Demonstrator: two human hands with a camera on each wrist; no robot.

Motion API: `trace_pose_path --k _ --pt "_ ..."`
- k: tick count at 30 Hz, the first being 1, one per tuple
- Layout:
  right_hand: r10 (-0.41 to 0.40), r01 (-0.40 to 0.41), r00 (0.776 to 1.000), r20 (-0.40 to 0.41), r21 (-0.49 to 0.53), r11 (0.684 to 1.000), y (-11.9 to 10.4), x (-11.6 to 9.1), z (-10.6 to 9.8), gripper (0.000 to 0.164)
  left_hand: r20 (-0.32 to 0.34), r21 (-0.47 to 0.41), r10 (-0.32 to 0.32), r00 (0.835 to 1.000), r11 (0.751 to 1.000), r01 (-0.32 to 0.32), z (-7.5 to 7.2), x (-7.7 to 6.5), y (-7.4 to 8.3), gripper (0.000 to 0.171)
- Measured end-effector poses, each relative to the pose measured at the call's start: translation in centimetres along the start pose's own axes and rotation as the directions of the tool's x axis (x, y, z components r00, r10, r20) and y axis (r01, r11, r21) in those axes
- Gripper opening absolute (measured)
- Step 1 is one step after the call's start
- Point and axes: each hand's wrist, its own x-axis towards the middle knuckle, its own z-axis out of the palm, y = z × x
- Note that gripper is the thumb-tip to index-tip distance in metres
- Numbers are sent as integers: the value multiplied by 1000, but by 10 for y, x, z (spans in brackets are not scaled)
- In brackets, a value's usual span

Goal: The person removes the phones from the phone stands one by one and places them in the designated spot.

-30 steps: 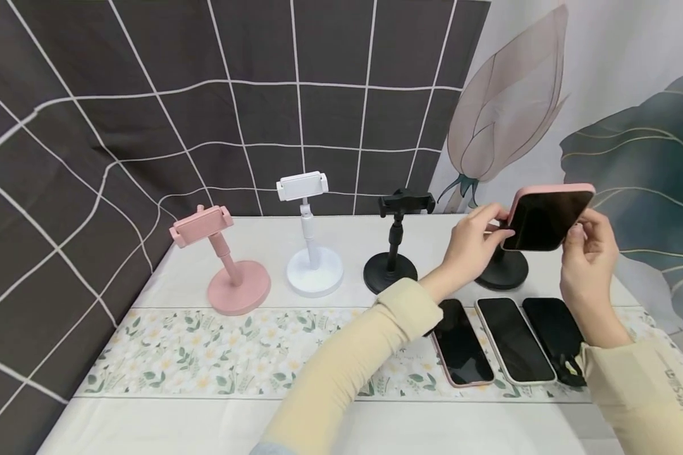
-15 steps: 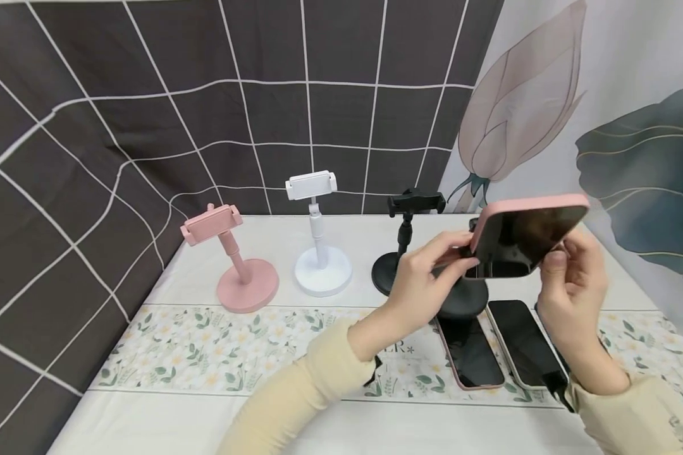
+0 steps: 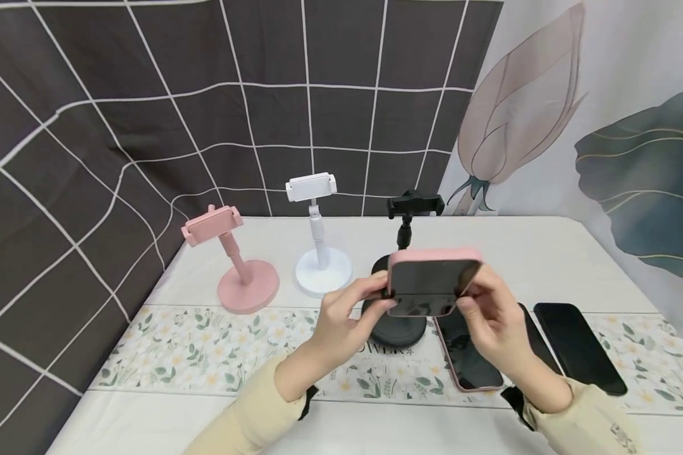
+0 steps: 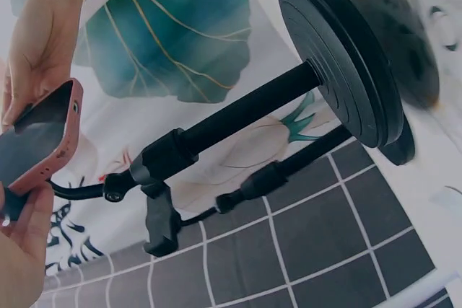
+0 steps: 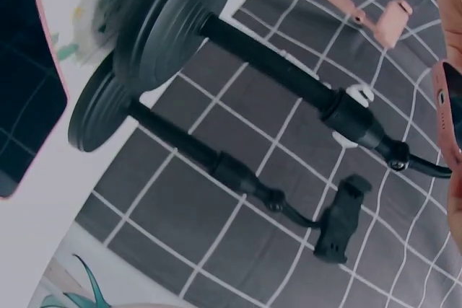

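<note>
A smartphone in a pink case point(image 3: 432, 284) lies sideways in the clamp of a black phone stand point(image 4: 249, 106), its dark screen facing me. My left hand point(image 3: 341, 325) pinches the phone's left end by the clamp, thumb in front. At the other end, my right hand point(image 3: 498, 322) grips the lower right corner between thumb and fingers. The stand's round black base point(image 3: 398, 333) shows below the phone, with a shadow beneath it in the left wrist view; its pole is hidden by the phone in the head view.
Behind stands a second black stand point(image 3: 405, 237), with a white stand point(image 3: 322, 268) and a pink stand point(image 3: 247, 284) to its left. A pink-edged phone point(image 3: 467, 357), a partly covered phone point(image 3: 541, 341) and a black phone point(image 3: 580, 347) lie at the right.
Both hands have carried the pink-cased phone and its black stand from the back right leftward and toward me. The base now overlaps the second black stand's base in view.
</note>
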Motion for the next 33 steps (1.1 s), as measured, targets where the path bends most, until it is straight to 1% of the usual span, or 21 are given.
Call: trace_pose_path --k 2,3,6,9,11,13,17,20,23,29,31,33 --pt "7 -7 1000 29 5 1000 2 -2 4 31 0 22 18 1000 1000 -18 -4 -6 -2 26" --pt "16 -16 999 43 8 1000 2 -3 5 31 1 23 13 1000 1000 -13 -6 -9 -3 25" --pt "52 -55 995 86 34 998 4 -9 11 31 6 8 -39 999 999 39 -11 -18 -5 25" --pt "95 -100 988 122 37 994 4 -13 14 31 7 -28 -95 995 995 95 -14 -24 -6 30" --pt "127 -131 983 132 25 991 3 -15 15 32 6 -48 -116 993 992 116 -15 -26 -7 32" --pt "148 -152 980 132 20 988 3 -15 15 32 9 -59 -123 992 991 124 -16 -26 -8 33" --pt "152 -157 980 131 31 987 3 -16 16 32 14 -66 -109 994 992 110 -17 -24 -10 29" --pt "141 -149 980 140 45 988 3 -16 17 31 9 -71 -84 996 994 84 -18 -24 -10 24" --pt "146 -154 978 148 43 987 3 -16 16 31 10 -61 -73 997 995 74 -18 -23 -11 23" --pt "180 -188 969 167 39 981 -1 -14 15 31 51 5 -64 997 998 64 -21 -22 -13 24" --pt "186 -195 969 165 40 980 -2 -13 14 31 53 43 -54 997 998 52 -22 -22 -14 24" --pt "182 -190 973 143 43 981 -4 -9 14 32 50 99 -41 998 994 36 -23 -23 -15 24"
